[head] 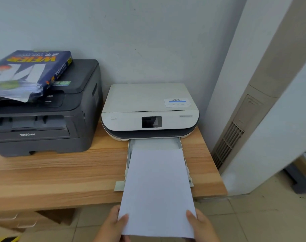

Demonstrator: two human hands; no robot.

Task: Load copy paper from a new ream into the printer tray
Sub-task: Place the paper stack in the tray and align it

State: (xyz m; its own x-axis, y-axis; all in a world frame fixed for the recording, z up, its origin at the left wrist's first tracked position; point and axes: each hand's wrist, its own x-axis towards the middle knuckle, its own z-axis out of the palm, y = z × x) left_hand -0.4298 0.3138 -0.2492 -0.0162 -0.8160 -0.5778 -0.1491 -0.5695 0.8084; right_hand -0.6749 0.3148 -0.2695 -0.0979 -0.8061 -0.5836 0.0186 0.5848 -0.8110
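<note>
A stack of white copy paper [157,189] is held flat in front of me, its far edge lying over the pulled-out tray [181,145] of the white printer [148,109]. My left hand [113,224] grips the paper's near left corner with the thumb on top. At the near right corner, my right hand [201,226] grips it the same way. The opened blue ream [28,72], its wrapper torn at the near end, lies on top of the black printer [44,123] at the left.
Both printers stand on a wooden desk [61,175] against a grey wall. The tray sticks out past the desk's front edge. A beige cabinet with a vent grille [227,144] stands to the right. Drawers [23,222] sit under the desk at the left.
</note>
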